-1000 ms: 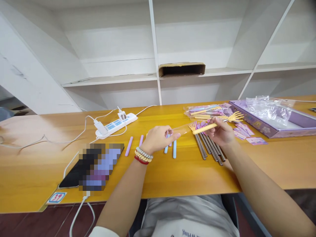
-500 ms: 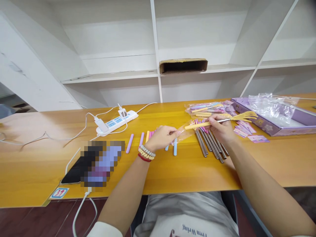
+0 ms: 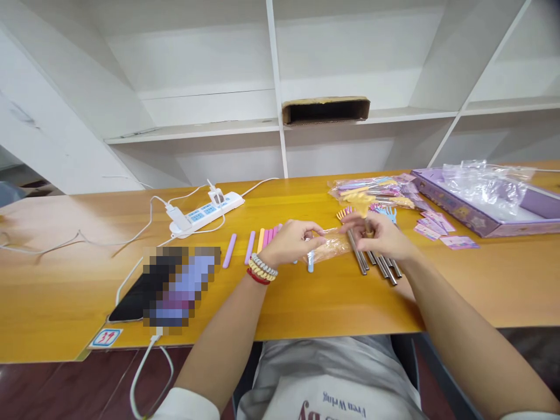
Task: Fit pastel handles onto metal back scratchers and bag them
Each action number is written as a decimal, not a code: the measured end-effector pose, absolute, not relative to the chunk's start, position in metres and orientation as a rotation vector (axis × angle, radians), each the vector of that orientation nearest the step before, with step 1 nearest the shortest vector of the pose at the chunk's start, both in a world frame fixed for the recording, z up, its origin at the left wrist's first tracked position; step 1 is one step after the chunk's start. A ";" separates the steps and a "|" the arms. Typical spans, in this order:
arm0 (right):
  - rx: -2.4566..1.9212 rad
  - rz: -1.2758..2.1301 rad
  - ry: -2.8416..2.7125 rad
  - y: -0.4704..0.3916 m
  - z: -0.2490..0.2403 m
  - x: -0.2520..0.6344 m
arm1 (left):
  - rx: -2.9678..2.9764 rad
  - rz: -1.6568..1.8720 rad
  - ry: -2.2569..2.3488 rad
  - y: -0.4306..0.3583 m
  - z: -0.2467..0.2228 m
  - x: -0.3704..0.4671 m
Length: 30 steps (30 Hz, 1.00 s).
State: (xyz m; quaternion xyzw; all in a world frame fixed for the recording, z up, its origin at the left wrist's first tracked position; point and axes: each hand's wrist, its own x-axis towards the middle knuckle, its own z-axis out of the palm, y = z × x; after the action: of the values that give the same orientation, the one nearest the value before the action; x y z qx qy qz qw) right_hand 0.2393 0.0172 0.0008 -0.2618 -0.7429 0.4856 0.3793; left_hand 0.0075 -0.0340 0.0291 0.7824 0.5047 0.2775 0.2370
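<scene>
At the centre of the frame, the left hand [image 3: 289, 244] and right hand [image 3: 387, 238] are apart, with a clear bag [image 3: 333, 248] between them. The right hand is closed around the shaft of a yellow scratcher [image 3: 361, 204], right of centre, its head up. The left hand is at the bag's left end, thumb and forefinger curled toward each other; I cannot tell whether they pinch the film. Beneath the right hand lie metal rods [image 3: 359, 256], some ends toward the lower edge. Left of centre, coloured sticks [image 3: 230, 251] lie beside and partly behind the left hand. Right of centre, a packed bundle [image 3: 371, 191] lies beyond the right hand, and cards [image 3: 459, 242] lie near a purple box [image 3: 457, 211] at the right edge. A power strip [image 3: 207, 217] lies left of centre.
</scene>
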 end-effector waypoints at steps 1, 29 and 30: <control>-0.703 1.215 -1.972 0.014 0.002 0.236 | 2.171 0.773 1.380 -0.034 0.027 0.008; -0.950 1.518 -1.479 0.007 -0.003 0.202 | 0.847 1.566 0.925 -0.007 -0.009 0.039; -0.971 1.405 -1.569 0.008 -0.002 0.206 | 0.741 1.575 0.927 -0.004 -0.009 0.034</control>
State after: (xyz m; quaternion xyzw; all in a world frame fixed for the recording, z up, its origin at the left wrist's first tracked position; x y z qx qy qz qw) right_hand 0.2060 0.0075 -0.0019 -0.3836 -0.6202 0.5554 0.3997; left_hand 0.0338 -0.0042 -0.0089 0.3134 0.3919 0.6658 0.5522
